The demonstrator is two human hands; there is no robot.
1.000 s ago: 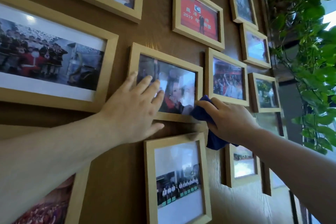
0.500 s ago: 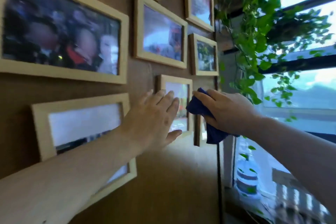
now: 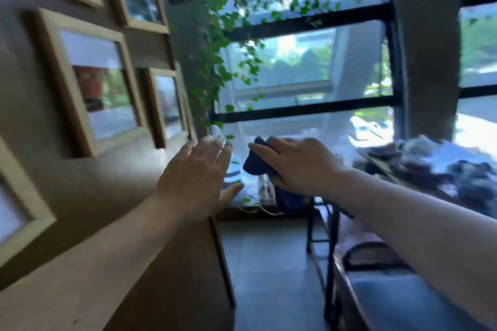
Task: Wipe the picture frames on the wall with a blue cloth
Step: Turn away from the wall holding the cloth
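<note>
Several light wooden picture frames hang on the brown wall at the left; one larger frame [image 3: 88, 80] and a narrow frame [image 3: 165, 106] are nearest my hands. My left hand [image 3: 197, 179] is flat and open, fingers spread, just past the wall's right edge, touching no frame. My right hand [image 3: 295, 165] is closed around the crumpled blue cloth [image 3: 256, 160], held in the air to the right of the wall, away from the frames. The view is blurred by motion.
The brown wall panel [image 3: 172, 263] ends at a vertical edge in the middle. Trailing green ivy [image 3: 215, 56] hangs beside a large black-barred window [image 3: 309, 109]. A dark table [image 3: 430, 169] with clutter stands at the right, a black chair [image 3: 376, 258] below it, tiled floor between.
The view has swung right from the frames toward the window. Both hands have come off the frames; the left hand no longer rests on the wall, the right still holds the cloth.
</note>
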